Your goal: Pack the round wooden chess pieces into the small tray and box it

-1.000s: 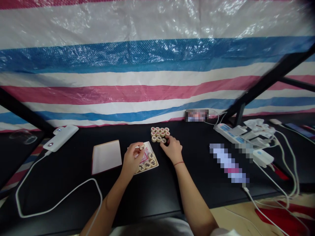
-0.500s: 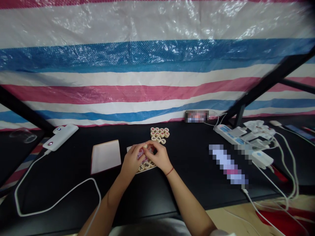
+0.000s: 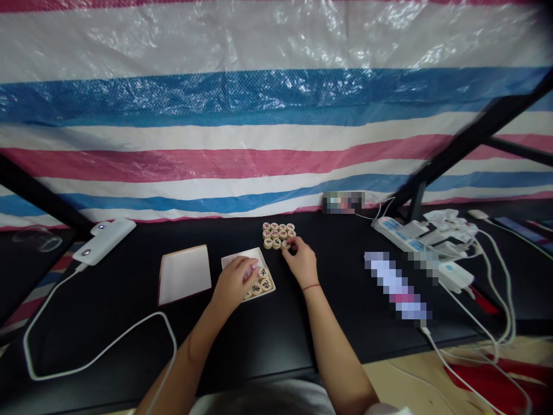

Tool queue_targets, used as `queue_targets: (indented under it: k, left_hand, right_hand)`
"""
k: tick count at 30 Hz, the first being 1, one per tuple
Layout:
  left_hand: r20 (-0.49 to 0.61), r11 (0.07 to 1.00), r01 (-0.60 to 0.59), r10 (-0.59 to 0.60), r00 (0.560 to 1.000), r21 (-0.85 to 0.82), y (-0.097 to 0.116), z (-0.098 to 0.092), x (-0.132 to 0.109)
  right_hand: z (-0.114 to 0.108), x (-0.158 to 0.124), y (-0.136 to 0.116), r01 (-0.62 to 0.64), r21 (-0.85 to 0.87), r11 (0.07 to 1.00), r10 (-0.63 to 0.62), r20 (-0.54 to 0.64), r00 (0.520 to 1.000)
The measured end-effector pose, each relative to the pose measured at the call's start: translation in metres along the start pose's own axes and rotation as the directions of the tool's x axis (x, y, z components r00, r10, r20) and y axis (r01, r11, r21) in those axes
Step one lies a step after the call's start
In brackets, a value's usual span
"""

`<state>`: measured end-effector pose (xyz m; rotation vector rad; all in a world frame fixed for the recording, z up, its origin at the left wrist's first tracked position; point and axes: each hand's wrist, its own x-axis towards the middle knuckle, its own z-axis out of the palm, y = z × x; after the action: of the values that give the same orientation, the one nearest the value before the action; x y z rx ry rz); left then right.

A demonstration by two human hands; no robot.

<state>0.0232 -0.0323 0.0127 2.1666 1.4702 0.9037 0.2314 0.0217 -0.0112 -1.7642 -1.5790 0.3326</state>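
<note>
Markings: each of the round pale wooden discs (image 3: 276, 233) carries one red or black character, too small to read.
Surface: matt black tabletop (image 3: 259, 340), backed by a blue, pink and white striped plastic sheet (image 3: 259, 115).
Disc cluster: lying flat in rows at the far centre of the tabletop.
Tray: shallow white square tray (image 3: 235, 259), just nearer than the cluster, with more discs in its near right corner.
Lid: white square box lid (image 3: 184, 275), just left of the tray.
Left hand (image 3: 235, 281): palm down in the tray, fingers curled over its discs; whether one is gripped cannot be told.
Right hand (image 3: 302, 262): reached forward, thumb and forefinger closed on the corner disc (image 3: 286, 244) at the cluster's near right.
Periphery: white power bank (image 3: 103, 241) far left; white power strip (image 3: 406, 233) right.
</note>
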Motion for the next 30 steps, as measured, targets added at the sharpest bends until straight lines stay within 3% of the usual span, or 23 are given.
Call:
queue_targets:
  k: [7, 16, 23, 26, 28, 30]
  left_hand:
    - [0.013, 1.0, 0.003, -0.003, 1.0, -0.001, -0.001, 0.001, 0.0]
    - [0.023, 1.0, 0.006, -0.006, 1.0, 0.011, 0.0, 0.002, -0.001]
    - [0.041, 0.999, 0.003, -0.004, 0.999, 0.044, -0.003, 0.003, 0.001]
    - [0.09, 0.99, 0.001, -0.014, 0.996, 0.141, -0.004, 0.004, 0.005]
    - [0.154, 0.971, -0.002, -0.035, 0.988, 0.238, -0.002, 0.006, 0.007]
    - [0.21, 0.944, -0.004, -0.069, 0.975, 0.33, 0.001, 0.007, 0.01]
  right_hand:
    - [0.007, 0.0, 0.006, 0.086, -0.099, 0.991, -0.083, 0.036, 0.996]
    - [0.011, 0.001, 0.006, 0.042, -0.095, 0.995, -0.041, 0.013, 0.999]
    - [-0.001, -0.003, -0.009, 0.058, 0.05, 0.997, -0.056, -0.049, 0.997]
    - [-0.004, -0.011, -0.026, 0.084, 0.198, 0.977, -0.114, 0.145, 0.983]
    - [-0.003, -0.018, -0.037, 0.116, 0.259, 0.959, -0.198, 0.314, 0.928]
    - [0.0, -0.023, -0.044, 0.161, 0.249, 0.955, -0.253, 0.401, 0.881]
